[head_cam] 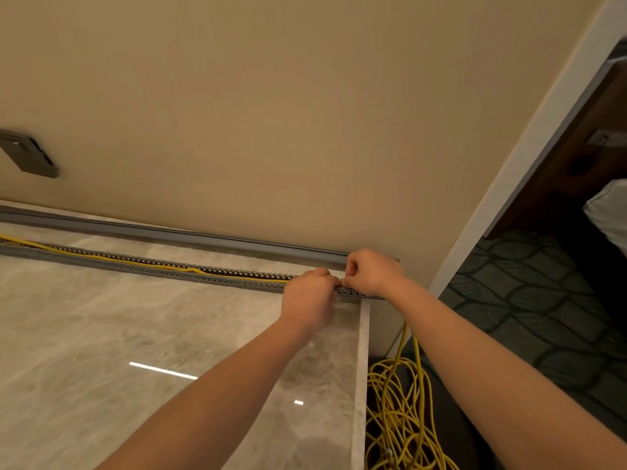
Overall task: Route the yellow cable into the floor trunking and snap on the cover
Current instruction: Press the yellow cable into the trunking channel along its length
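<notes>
A grey slotted floor trunking runs along the marble floor parallel to the wall, its top uncovered. A yellow cable lies inside it from the far left up to my hands. My left hand and my right hand are both at the trunking's right end, fingers curled and pinching at the cable there; the fingertips hide the exact spot. A long grey cover strip lies against the wall base behind the trunking. More yellow cable sits in a loose coil on the dark floor below my right arm.
The beige wall stands just behind the trunking. A grey wall plate is mounted at the left. A marble threshold edge separates the polished floor from patterned dark carpet at the right, near a door frame.
</notes>
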